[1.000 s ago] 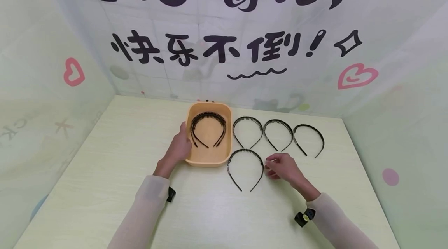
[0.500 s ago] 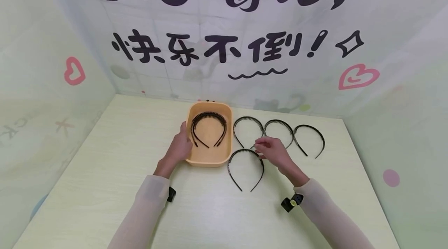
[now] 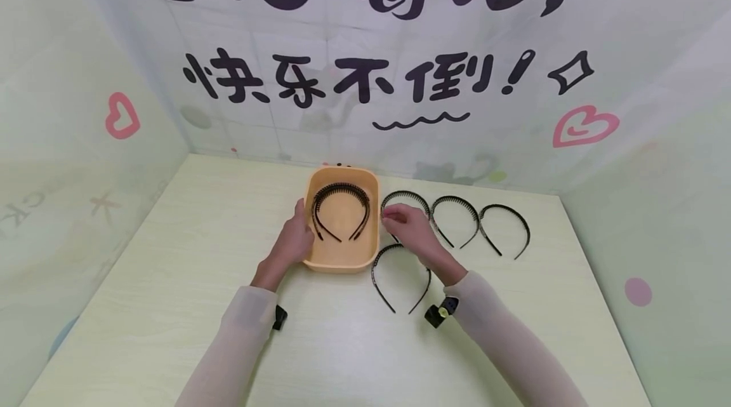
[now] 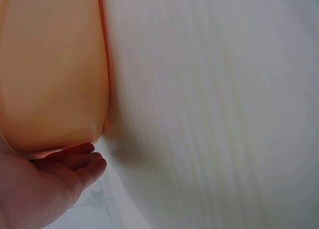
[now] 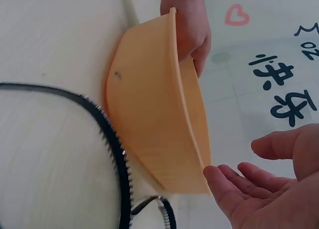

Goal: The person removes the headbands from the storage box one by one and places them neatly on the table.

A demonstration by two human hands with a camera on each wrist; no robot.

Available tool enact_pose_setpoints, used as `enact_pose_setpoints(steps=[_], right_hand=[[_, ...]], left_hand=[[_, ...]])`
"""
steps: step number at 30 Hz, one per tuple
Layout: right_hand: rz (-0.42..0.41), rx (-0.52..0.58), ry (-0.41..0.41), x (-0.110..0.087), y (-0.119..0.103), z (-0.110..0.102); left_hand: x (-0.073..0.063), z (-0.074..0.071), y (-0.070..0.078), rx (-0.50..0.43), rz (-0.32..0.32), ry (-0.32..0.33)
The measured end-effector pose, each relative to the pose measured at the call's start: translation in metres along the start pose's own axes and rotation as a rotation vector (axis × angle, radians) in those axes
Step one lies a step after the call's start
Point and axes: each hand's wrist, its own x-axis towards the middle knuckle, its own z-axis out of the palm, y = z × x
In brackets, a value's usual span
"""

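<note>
An orange plastic basin [image 3: 341, 266] holds overlapping black toothed headbands [image 3: 342, 187]. My left hand [image 3: 293, 239] grips its left rim, the thumb over the edge and the fingers outside, below the wall in the left wrist view. Just off the basin's right side is my right hand [image 3: 415, 232], above the table. Its thumb and fingers stand apart with nothing between them in the right wrist view, fingertips close to the rim; contact is unclear. Beneath it lie one headband [image 3: 404, 193], partly hidden, and a nearer headband [image 3: 374, 277], its upper right covered.
Two more black headbands, a toothed headband [image 3: 454, 199] and a headband [image 3: 505, 206] at the far right, continue the row on the pale table [image 3: 342, 356]. A printed cloth wall [image 3: 320, 134] stands behind the basin, with side walls at left and right.
My right hand has moved left and away from me, from right of the nearer headband to beside the basin. The left hand, basin and headbands have stayed in place.
</note>
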Motion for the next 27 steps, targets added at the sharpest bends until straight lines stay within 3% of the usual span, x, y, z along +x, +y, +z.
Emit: enact_pose_setpoints(steps=[6,13,27], right_hand=[[0.075,0.155,-0.105,0.016,-0.014,0.018],[0.202,0.156,-0.214,0.027,-0.023,0.035],[0.389,0.327,-0.131,0.046,-0.027,0.066]], left_hand=[[0.0,0.001,-0.001,0.012,0.001,0.003],[0.0,0.0,0.0,0.002,0.004,0.001],[-0.001,0.0,-0.001,0.003,0.021,0.011]])
